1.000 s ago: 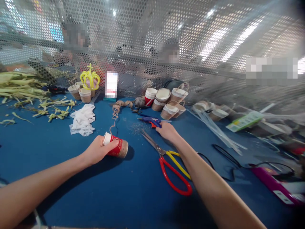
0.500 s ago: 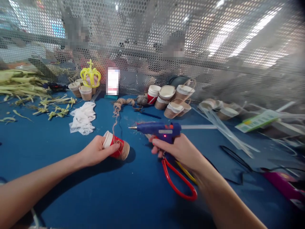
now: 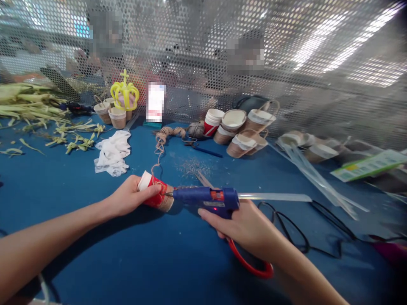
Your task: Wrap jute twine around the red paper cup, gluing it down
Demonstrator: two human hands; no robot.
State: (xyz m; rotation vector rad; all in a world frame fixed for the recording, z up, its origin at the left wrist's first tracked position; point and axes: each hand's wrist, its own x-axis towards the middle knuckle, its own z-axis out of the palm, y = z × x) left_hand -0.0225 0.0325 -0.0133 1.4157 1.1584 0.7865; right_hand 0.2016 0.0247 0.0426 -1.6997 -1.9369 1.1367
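Tilted on its side, a paper cup [image 3: 165, 205], red and white and partly wound with brown twine, is gripped by my left hand [image 3: 130, 195]. My thumb presses on its red side. From the cup a loose strand of twine [image 3: 159, 144] runs back to a tangled heap. My right hand [image 3: 241, 222] is closed round the handle of a blue glue gun [image 3: 203, 199], whose metal tip is at the cup's side near my left thumb. A clear glue stick [image 3: 276, 196] sticks out of its rear. Scissors with red handles [image 3: 254, 267] lie partly hidden under my right hand.
Several twine-wrapped cups [image 3: 241, 144] stand at the back. A white crumpled cloth [image 3: 112, 152], a yellow crown [image 3: 125, 95] and dry husks [image 3: 28, 101] are on the left. Glue sticks [image 3: 318, 182] and a black cable [image 3: 295, 245] lie right. A perforated metal screen [image 3: 190, 55] rises behind.
My right hand has brought the glue gun left and down, so its tip is now at the cup. My left hand still holds the cup in nearly the same place. The view has shifted slightly.
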